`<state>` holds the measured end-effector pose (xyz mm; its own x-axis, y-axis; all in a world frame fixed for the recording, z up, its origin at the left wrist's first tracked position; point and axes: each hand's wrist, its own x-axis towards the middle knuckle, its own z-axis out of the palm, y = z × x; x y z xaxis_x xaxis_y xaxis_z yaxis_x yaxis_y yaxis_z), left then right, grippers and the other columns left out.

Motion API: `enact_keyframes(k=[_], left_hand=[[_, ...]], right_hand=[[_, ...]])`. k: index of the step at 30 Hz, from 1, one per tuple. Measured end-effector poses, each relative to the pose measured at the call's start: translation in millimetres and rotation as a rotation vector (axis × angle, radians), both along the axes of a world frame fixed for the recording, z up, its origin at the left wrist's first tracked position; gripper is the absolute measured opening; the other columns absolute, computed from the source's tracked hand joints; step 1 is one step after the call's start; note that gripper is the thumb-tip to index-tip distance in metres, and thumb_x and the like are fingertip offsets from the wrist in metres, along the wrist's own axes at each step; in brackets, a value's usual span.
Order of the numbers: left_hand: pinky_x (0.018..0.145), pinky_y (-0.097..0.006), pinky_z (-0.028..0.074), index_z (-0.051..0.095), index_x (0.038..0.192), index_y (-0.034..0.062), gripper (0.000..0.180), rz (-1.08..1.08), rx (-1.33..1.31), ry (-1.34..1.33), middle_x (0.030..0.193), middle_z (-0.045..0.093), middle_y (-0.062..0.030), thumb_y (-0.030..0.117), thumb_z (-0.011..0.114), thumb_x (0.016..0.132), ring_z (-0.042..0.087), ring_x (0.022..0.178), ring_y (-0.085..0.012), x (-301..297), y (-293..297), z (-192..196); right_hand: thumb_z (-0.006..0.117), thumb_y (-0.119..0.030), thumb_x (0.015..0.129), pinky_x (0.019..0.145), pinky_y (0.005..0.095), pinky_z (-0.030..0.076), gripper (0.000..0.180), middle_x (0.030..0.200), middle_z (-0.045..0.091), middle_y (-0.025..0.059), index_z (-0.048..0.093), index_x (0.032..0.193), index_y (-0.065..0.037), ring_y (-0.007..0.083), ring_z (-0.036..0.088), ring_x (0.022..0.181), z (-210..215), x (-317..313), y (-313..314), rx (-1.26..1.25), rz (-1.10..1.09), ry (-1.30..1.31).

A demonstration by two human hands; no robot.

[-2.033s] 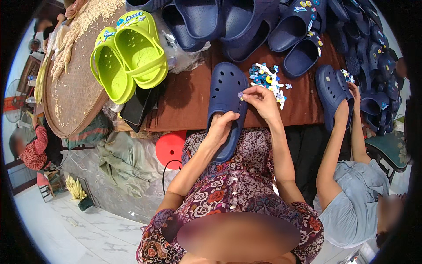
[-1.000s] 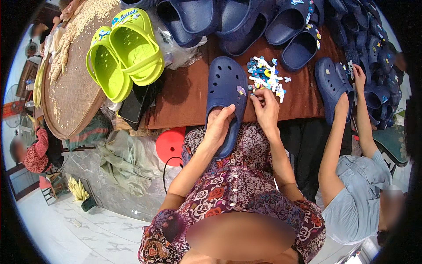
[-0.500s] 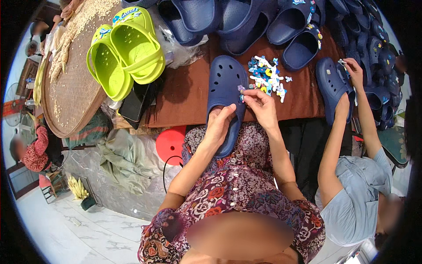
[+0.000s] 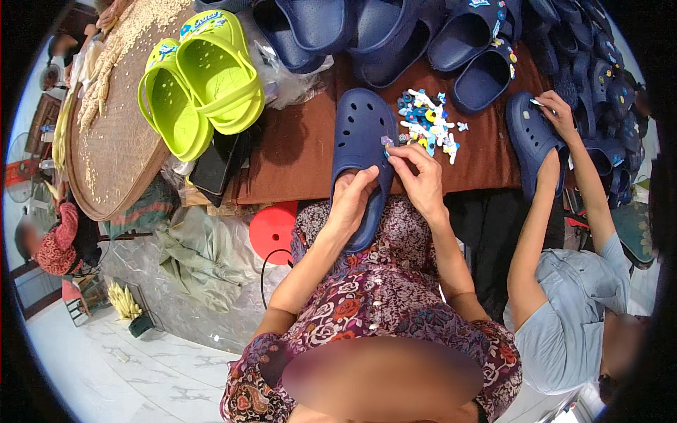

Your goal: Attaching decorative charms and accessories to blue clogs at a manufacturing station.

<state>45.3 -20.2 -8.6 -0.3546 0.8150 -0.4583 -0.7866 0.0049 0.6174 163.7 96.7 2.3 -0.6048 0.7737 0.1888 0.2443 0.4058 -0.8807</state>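
Observation:
A navy blue foam clog [image 4: 364,127] with round holes lies toe outward at the table's front edge. My left hand [image 4: 351,197] grips it, fingers inside the foot opening and thumb on the upper. At the clog's right side, my right hand [image 4: 417,173] pinches a small shoe charm [image 4: 387,151], mostly hidden by the fingertips, against the upper. Just above it a small purple charm [image 4: 387,141] sits on the clog. To the right lies a pile of white, blue and yellow charms [image 4: 428,121].
A lime green pair of clogs [image 4: 201,88] stands at the left by a round woven tray [image 4: 116,162] with grain. Navy clogs [image 4: 395,35] crowd the table's far side. At right, a co-worker's hand [image 4: 557,113] holds a small charm over another navy clog [image 4: 529,134].
My right hand has shifted slightly, its fingertips still at the clog's right side. The co-worker's charm hand has moved left, onto the top of their clog. My left hand keeps its place.

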Motion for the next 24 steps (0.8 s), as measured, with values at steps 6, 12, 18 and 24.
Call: enact_keyframes(k=[6,12,18,24], left_hand=[[0.092,-0.034,0.045,0.066,0.100,0.0058,0.015,0.022,0.036,-0.018,0.106,0.068,-0.0022,0.020,0.069,0.095,0.062,0.103,-0.0132,2.1,-0.6,2.2],[0.093,-0.035,0.045,0.067,0.098,0.0090,0.011,0.033,0.049,-0.020,0.105,0.068,-0.0004,0.020,0.068,0.095,0.062,0.102,-0.0127,3.3,-1.0,5.2],[0.093,-0.035,0.045,0.067,0.096,0.0107,0.009,0.046,0.049,-0.014,0.104,0.067,-0.0003,0.020,0.069,0.095,0.061,0.101,-0.0126,3.7,-0.9,6.3],[0.095,-0.037,0.046,0.063,0.087,0.0132,0.012,0.100,0.033,0.002,0.100,0.068,0.0004,0.020,0.070,0.095,0.062,0.098,-0.0134,5.7,-2.6,13.7]], right_hand=[[0.073,-0.008,0.090,0.074,0.0323,0.054,0.013,0.092,0.070,0.0083,0.074,0.101,-0.002,0.0185,0.070,0.086,5.7,-4.2,-8.2,-0.104,-0.073,-0.025],[0.070,-0.001,0.091,0.077,0.0322,0.054,0.012,0.097,0.070,0.0113,0.073,0.102,0.000,0.0213,0.070,0.088,0.6,-3.5,-7.3,0.148,-0.021,-0.036],[0.065,-0.002,0.093,0.077,0.0357,0.053,0.016,0.094,0.068,0.0116,0.073,0.107,-0.003,0.0280,0.069,0.088,-4.8,0.4,-4.5,0.133,0.040,0.053],[0.063,-0.005,0.096,0.070,0.0305,0.052,0.018,0.095,0.067,0.0098,0.072,0.111,-0.005,0.0192,0.065,0.078,-11.3,6.2,1.2,0.094,-0.162,-0.034]])
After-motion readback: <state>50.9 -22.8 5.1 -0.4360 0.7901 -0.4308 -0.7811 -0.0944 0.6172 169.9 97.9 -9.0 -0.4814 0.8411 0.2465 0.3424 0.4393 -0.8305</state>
